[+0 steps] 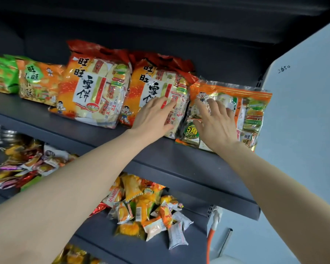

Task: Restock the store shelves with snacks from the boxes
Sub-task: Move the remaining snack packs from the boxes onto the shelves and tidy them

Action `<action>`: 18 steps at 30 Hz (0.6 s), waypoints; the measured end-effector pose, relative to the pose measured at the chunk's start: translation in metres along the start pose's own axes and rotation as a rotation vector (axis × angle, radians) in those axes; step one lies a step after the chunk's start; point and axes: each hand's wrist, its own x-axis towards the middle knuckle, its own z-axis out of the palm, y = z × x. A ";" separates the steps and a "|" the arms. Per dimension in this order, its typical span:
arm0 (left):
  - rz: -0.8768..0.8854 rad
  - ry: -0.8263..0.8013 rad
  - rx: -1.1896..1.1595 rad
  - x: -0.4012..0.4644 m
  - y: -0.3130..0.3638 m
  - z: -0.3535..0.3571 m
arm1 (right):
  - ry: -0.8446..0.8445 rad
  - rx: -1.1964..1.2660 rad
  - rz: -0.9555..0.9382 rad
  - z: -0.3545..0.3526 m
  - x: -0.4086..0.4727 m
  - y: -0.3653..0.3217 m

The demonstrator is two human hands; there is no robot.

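On the dark upper shelf (88, 134) stand large orange rice-cracker bags. My left hand (154, 116) lies flat with straight fingers against the front of the second big bag (156, 80). My right hand (216, 122) presses with spread fingers on a clear-and-orange multipack bag (250, 107) that leans at the shelf's right end, next to the grey side panel. Another big bag (95, 88) stands to the left of them.
Green and orange snack bags (27, 80) fill the shelf's left part. The shelf below holds a heap of small orange and white packets (147, 208) and mixed packets (27, 164) at the left. A grey wall panel (303, 111) bounds the right; an orange cable (210, 239) hangs low.
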 end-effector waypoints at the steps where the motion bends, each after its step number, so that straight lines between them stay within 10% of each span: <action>1: 0.010 -0.013 0.006 -0.002 0.000 -0.001 | -0.016 -0.012 0.000 -0.002 -0.003 -0.001; 18: 0.129 -0.352 0.067 0.080 0.072 0.066 | -0.398 -0.126 0.203 0.020 -0.017 0.092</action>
